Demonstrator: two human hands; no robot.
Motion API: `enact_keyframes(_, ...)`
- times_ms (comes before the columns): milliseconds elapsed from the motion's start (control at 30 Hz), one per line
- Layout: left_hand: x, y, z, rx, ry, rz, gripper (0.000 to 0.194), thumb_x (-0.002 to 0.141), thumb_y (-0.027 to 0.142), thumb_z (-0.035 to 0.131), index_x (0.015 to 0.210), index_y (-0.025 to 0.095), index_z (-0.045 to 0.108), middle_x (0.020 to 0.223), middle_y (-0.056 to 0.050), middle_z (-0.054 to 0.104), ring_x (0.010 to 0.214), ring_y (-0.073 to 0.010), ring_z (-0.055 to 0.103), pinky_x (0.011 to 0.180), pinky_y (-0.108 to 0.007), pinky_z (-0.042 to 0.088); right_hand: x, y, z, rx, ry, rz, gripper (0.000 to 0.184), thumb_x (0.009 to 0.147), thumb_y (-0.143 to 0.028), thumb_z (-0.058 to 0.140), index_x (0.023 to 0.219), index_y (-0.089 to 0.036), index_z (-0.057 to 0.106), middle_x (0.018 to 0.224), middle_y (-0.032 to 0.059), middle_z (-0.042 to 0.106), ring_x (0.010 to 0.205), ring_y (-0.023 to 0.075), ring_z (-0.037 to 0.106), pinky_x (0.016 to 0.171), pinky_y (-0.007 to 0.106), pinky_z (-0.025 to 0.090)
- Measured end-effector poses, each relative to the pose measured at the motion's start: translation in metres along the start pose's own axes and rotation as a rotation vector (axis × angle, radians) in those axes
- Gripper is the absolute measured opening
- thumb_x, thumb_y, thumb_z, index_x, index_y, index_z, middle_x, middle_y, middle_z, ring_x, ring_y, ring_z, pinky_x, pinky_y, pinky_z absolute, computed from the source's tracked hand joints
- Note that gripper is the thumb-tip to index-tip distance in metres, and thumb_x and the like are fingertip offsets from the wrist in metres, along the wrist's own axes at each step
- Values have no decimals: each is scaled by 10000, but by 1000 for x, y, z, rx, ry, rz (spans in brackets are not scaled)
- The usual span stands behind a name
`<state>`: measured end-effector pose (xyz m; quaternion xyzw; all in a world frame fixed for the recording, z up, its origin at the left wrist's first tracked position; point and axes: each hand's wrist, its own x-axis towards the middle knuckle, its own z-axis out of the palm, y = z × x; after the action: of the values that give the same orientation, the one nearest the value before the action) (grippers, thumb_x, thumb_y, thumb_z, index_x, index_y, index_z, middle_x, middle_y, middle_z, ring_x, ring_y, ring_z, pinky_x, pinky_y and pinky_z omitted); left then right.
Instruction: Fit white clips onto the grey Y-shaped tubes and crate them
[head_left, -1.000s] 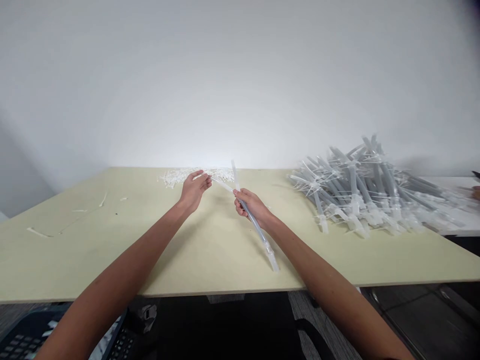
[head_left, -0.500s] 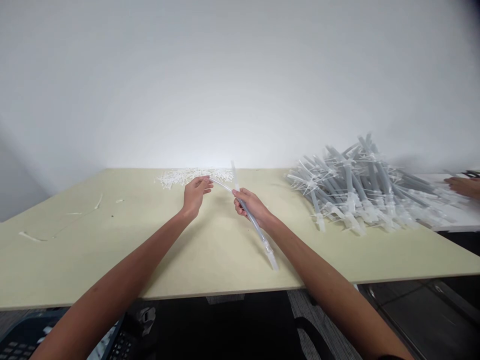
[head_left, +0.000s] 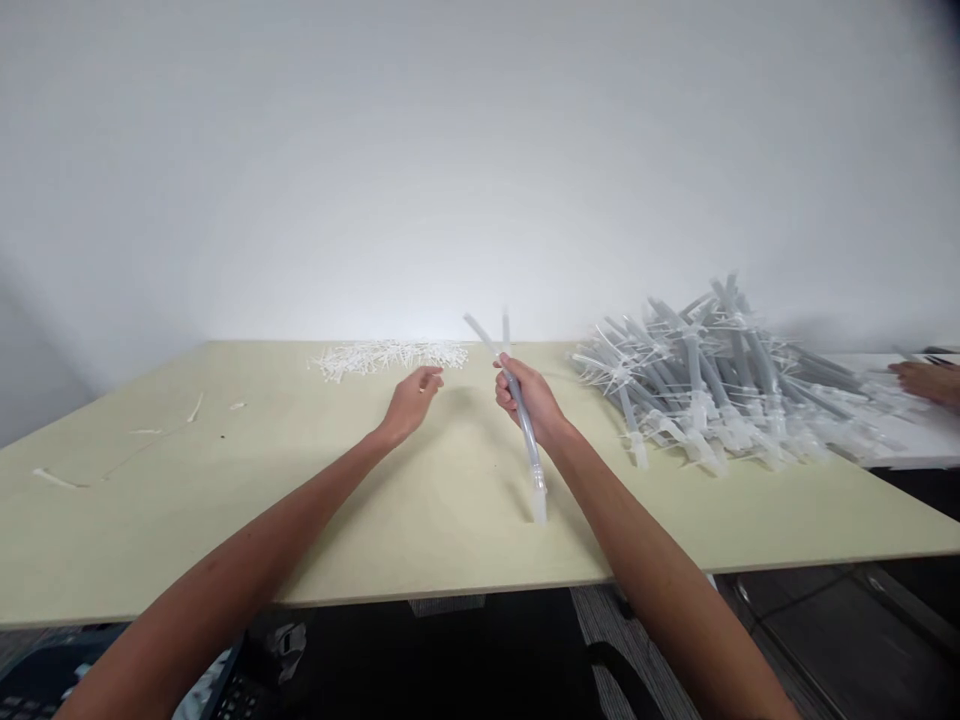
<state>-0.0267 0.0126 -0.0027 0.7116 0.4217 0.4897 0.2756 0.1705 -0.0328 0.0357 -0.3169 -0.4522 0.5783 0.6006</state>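
My right hand (head_left: 531, 400) is closed around a grey tube assembly (head_left: 529, 430). Its upper end splits into two translucent branches in a V above my fist, and a clear fitting (head_left: 539, 500) hangs at the lower end over the table. My left hand (head_left: 411, 402) is apart from the tube, to its left, with loosely bent fingers and nothing visible in them. Just behind that hand lies a heap of short, thin white pieces (head_left: 375, 358), too small to name surely. A large pile of similar grey tube assemblies (head_left: 705, 370) lies to the right of my right hand.
The pale yellow table (head_left: 225, 540) meets a white wall (head_left: 480, 150) behind. Thin white strips (head_left: 58, 479) lie scattered at the left. Another person's hand (head_left: 928, 381) is at the far right, over a white surface. A dark basket (head_left: 45, 670) stands below the table at left.
My left hand has let go of the tube's branch and dropped slightly lower. My right hand has moved up and right with the tube, which now hangs more upright.
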Motion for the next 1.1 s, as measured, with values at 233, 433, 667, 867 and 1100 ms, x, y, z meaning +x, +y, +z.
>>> enact_keyframes(233, 15, 4, 73, 574, -468, 471, 377, 879, 215, 402, 1245, 215, 488, 1202, -95, 523, 1069, -233, 481, 918, -387, 371, 4, -28, -23, 93, 43, -22, 282, 711, -389, 668, 861, -187, 542, 552, -51, 439, 409, 53, 342, 338, 194, 230)
enact_keyframes(433, 36, 0, 112, 843, -517, 414, 270, 878, 197, 410, 1099, 165, 563, 1091, -130, 557, 1018, -260, 504, 823, -381, 398, 7, -28, -33, 121, 75, -30, 257, 735, -372, 638, 872, -181, 536, 561, -51, 426, 414, 52, 342, 333, 187, 250)
enact_keyframes(667, 25, -1, 85, 740, -544, 328, 147, 821, 136, 428, 865, 129, 568, 864, -116, 589, 802, -209, 558, 727, -329, 416, 13, -13, -33, 123, 67, 35, 261, 726, -368, 654, 864, -180, 537, 552, -45, 456, 413, 52, 372, 321, 173, 244)
enact_keyframes(867, 13, -18, 17, 134, -81, -102, 50, 717, 209, 545, 754, 175, 548, 737, -48, 611, 661, -165, 560, 643, -309, 434, 9, -2, -27, 79, 37, 70, 254, 757, -364, 628, 871, -155, 539, 564, -34, 461, 425, 50, 379, 335, 166, 241)
enact_keyframes(1100, 18, -2, -47, -877, 342, -116, 215, 630, 224, 705, 706, 151, 517, 731, -18, 569, 766, -140, 606, 807, -328, 467, -2, 17, -8, -234, -64, 163, 319, 753, -410, 626, 875, -124, 558, 572, -22, 476, 426, 59, 408, 358, 186, 245)
